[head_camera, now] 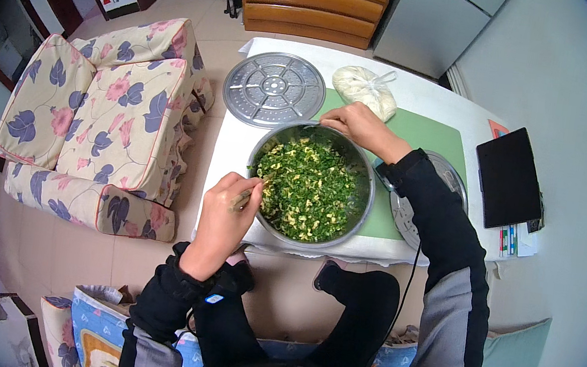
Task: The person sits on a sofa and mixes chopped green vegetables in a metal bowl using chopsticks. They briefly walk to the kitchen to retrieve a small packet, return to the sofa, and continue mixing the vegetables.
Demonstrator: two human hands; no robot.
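Note:
A deep stainless-steel bowl (368, 202) stands near the table's front edge. Chopped green leaves mixed with yellow, egg-like bits (307, 188) cover its bottom. My left hand (229, 205) is closed around a utensil with a wooden-looking handle (239, 201) at the bowl's left rim. The tip reaches toward the filling; its exact kind is hard to tell, perhaps chopsticks. My right hand (355, 126) grips the far rim, fingers over the edge. Just beyond that hand lies a tied clear plastic bag of pale dough (366, 88).
A round perforated steamer plate (274, 89) lies behind the bowl on the left. Another (406, 222) is partly under my right forearm. A green mat (435, 136) covers part of the white-clothed table (221, 173). A black tablet-like panel (510, 180) and several markers (509, 240) sit at right. A floral armchair (111, 118) stands left.

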